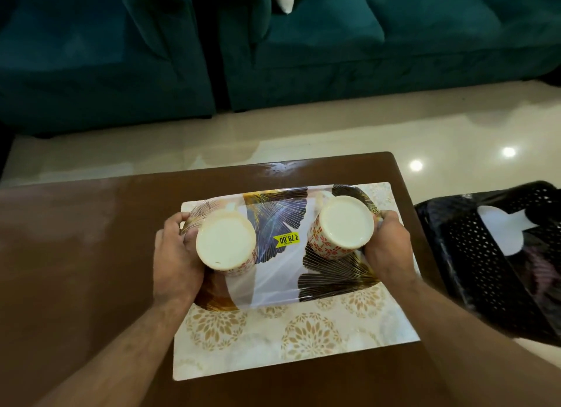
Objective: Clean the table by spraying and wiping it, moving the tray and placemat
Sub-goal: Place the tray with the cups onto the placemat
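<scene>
Head camera, what is on the left?

— A brown table (76,255), shiny and a bit smeary. The left hand (176,255) grips the left end of the tray (273,273), fingers curled round its rim.

— What does the tray look like?

— It is a long tray with big leaf shapes in black, blue and orange, with thin gold lines. It looks wrapped in clear shiny plastic. It sits over the far part of the placemat (273,346), which is pale with gold flower rounds and lies on the table.

— What is on the tray?

— Two cups, both upside down. The left cup (226,242) is just beside the left hand. The right cup (341,229) has little red flowers on its side.

— Any words?

— A yellow sticker (287,239) between the cups says 79.00.

— And on the right?

— The right hand (387,248) grips the right end of the tray. Past the table stands a black basket (473,255) with holes. Behind all is a green sofa (303,57).
</scene>
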